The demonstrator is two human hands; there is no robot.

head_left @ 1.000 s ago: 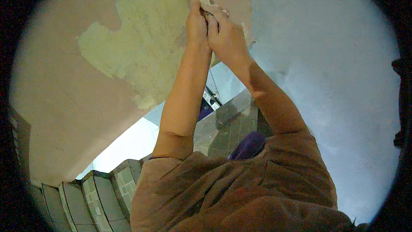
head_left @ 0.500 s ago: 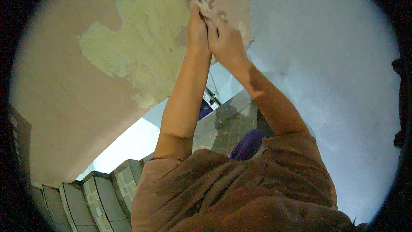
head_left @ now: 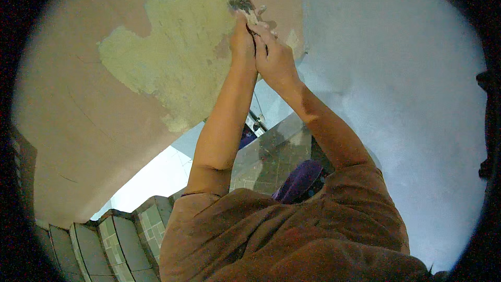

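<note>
Both my hands are raised together against a wall [head_left: 172, 57] that is pinkish-brown with a large, ragged yellow patch. A scraper [head_left: 242, 4] with a dark, flat blade and a pale handle lies against the wall near the patch's right border. My right hand [head_left: 275, 56] is closed around its handle. Close alongside, my left hand [head_left: 242, 39] presses its fingers at the base of the blade. The hands touch each other, and they hide most of the handle.
A grey-blue wall [head_left: 386, 57] meets the patched one at a corner on the right. Tiled stair steps [head_left: 122, 243] descend at lower left. Grey tiled floor [head_left: 258, 164] shows below my arms, with a purple shoe [head_left: 300, 180] on it.
The scraper and both hands have shifted slightly toward me and a little to the right along the wall. The grip looks the same.
</note>
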